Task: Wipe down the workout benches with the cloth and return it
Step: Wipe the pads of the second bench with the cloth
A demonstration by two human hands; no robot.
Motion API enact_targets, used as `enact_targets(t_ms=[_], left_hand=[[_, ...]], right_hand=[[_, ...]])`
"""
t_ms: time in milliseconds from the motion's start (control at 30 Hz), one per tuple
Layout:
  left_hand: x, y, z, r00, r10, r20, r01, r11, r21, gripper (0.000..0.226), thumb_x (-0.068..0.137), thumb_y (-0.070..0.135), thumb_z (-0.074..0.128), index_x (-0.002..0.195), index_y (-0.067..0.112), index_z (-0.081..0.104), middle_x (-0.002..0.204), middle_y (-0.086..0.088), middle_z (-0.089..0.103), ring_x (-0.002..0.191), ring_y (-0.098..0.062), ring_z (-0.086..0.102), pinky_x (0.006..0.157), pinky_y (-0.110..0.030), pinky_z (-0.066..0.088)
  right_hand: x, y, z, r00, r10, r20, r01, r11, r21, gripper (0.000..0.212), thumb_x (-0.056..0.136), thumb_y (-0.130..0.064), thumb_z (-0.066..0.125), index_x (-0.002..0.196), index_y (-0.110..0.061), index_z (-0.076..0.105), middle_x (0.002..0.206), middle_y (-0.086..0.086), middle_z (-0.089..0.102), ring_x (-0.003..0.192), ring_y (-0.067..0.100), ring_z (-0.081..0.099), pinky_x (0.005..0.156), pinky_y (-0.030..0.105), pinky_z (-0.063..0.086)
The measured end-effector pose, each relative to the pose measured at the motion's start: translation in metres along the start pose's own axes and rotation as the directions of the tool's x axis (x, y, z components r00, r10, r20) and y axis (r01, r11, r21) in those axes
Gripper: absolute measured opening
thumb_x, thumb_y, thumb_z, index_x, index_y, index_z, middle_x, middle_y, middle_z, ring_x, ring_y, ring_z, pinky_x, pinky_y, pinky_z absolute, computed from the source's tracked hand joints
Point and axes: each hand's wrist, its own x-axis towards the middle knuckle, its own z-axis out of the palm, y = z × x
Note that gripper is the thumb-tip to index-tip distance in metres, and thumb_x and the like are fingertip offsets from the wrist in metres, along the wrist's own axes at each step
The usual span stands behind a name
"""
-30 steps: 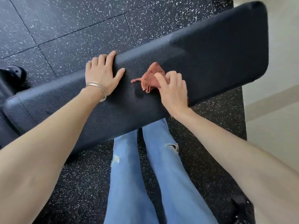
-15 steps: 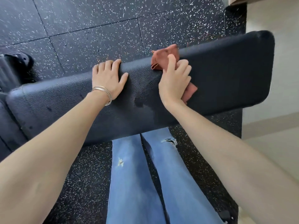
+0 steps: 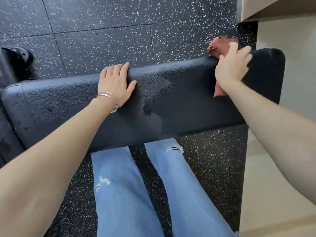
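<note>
Cloth (image 3: 220, 44) has moved right, now overhanging the table (image 3: 171, 100) edge under your right hand (image 3: 232, 65), fingers (image 3: 243, 52) flat. Overshoot and it falls.

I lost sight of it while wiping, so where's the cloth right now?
In the head view the cloth sits at the upper right, pressed under the right hand on the far edge of the bench, near its right end.

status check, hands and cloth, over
Left hand flat on bench. Right hand presses cloth at bench's far edge, near its right end. Nothing in the way.
</note>
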Motion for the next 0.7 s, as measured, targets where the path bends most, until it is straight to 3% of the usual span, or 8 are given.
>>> enact_targets(t_ms=[100,167,300,400,467,567,700], left_hand=[[-0.006,-0.014,0.002,1.0,-0.003,-0.012,0.002,1.0,-0.006,0.062,0.093,0.043,0.039,0.143,0.007,0.03,0.138,-0.016,0.044,0.126,-0.037,0.038,0.108,-0.046,0.023],[-0.013,-0.029,0.002,1.0,-0.018,-0.012,0.018,1.0,0.004,0.062,0.093,0.044,0.039,0.143,0.007,0.03,0.138,-0.016,0.044,0.126,-0.037,0.038,0.108,-0.046,0.023],[-0.029,-0.061,-0.001,0.999,-0.047,-0.014,0.047,0.999,0.024,0.063,0.093,0.043,0.042,0.142,0.006,0.031,0.139,-0.017,0.044,0.127,-0.036,0.038,0.108,-0.045,0.024],[-0.041,-0.086,-0.004,0.999,-0.05,-0.007,0.051,0.998,0.034,0.063,0.092,0.042,0.043,0.142,0.005,0.031,0.14,-0.017,0.042,0.129,-0.036,0.037,0.109,-0.045,0.024],[-0.044,-0.1,-0.004,1.0,-0.027,0.0,0.027,0.999,0.04,0.064,0.092,0.042,0.043,0.143,0.006,0.03,0.14,-0.017,0.042,0.129,-0.036,0.037,0.11,-0.045,0.024],[-0.046,-0.111,-0.002,1.0,0.007,-0.004,-0.007,0.999,0.036,0.064,0.092,0.043,0.041,0.144,0.006,0.029,0.14,-0.017,0.042,0.128,-0.036,0.037,0.11,-0.046,0.024],[-0.049,-0.115,0.007,0.998,0.026,-0.052,-0.026,1.0,-0.002,0.065,0.092,0.043,0.04,0.145,0.007,0.027,0.14,-0.016,0.041,0.128,-0.036,0.036,0.113,-0.046,0.019]], right_hand=[[-0.046,-0.043,0.018,0.998,0.004,-0.056,-0.003,1.0,0.024,0.033,0.097,-0.022,0.046,0.13,-0.019,0.041,0.141,0.015,0.032,0.123,0.033,0.035,0.087,0.047,0.041],[-0.077,-0.08,0.026,0.992,-0.113,-0.049,0.115,0.992,0.045,0.027,0.097,-0.019,0.046,0.124,-0.018,0.044,0.132,0.013,0.038,0.117,0.032,0.038,0.083,0.047,0.043],[-0.143,-0.153,0.04,0.87,-0.472,0.14,0.462,0.881,0.098,0.029,0.097,-0.019,0.046,0.125,-0.017,0.042,0.135,0.013,0.034,0.118,0.031,0.037,0.083,0.046,0.045],[-0.145,-0.162,0.037,0.832,-0.519,0.196,0.507,0.855,0.114,0.032,0.098,-0.024,0.046,0.128,-0.016,0.04,0.135,0.014,0.034,0.119,0.032,0.037,0.084,0.044,0.043],[-0.12,-0.139,0.027,0.882,-0.444,0.158,0.441,0.896,0.058,0.034,0.098,-0.028,0.046,0.129,-0.016,0.041,0.132,0.015,0.037,0.118,0.033,0.038,0.085,0.045,0.042],[-0.08,-0.078,0.011,0.986,-0.147,0.078,0.148,0.989,-0.009,0.037,0.097,-0.029,0.047,0.132,-0.019,0.041,0.135,0.016,0.035,0.123,0.036,0.035,0.092,0.052,0.039],[-0.088,-0.059,0.015,0.995,0.093,0.02,-0.093,0.996,-0.001,0.034,0.097,-0.021,0.048,0.131,-0.025,0.042,0.137,0.014,0.035,0.125,0.034,0.032,0.092,0.056,0.036]])
